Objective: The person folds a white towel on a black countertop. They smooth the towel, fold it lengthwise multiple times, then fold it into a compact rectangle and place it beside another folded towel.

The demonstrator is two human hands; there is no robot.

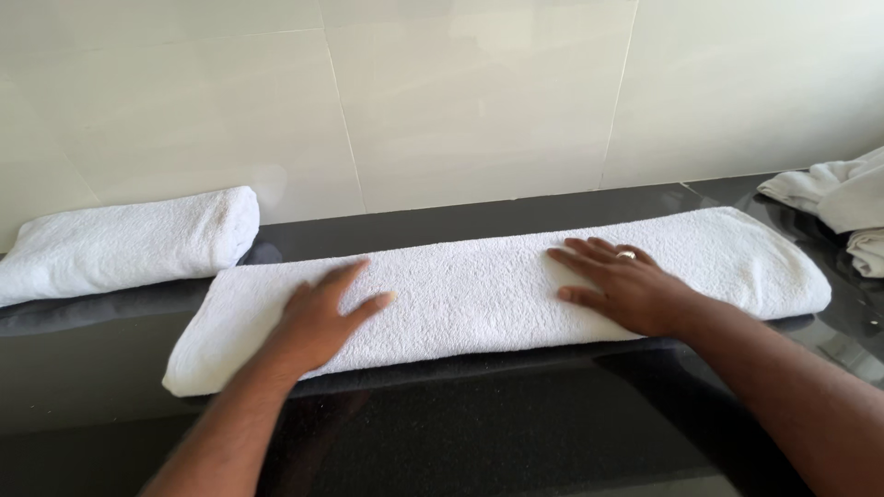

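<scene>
White towel (497,294), folded into a long narrow band, lies flat across the dark glossy tabletop (516,442), running from lower left to upper right just in front of the pale tiled wall (442,101). Smoothing a fold like this seems to go best with even, flat pressure: palms down, sweeping outward from the middle toward the ends so the layers stay aligned and the long edges keep straight, without dragging the cloth over the slick surface. The left hand (318,317) rests on the left half of the band, open and flat, fingers spread and pointing up and to the right, gripping nothing. The right hand (622,285), with a ring on one finger, lies open and palm-down on the right half, fingers stretched toward the left, pressing rather than holding. A second folded towel (129,241) sits at the far left, just beside the band's end, and some crumpled white cloth (843,198) lies at the right edge, apart from both hands.
</scene>
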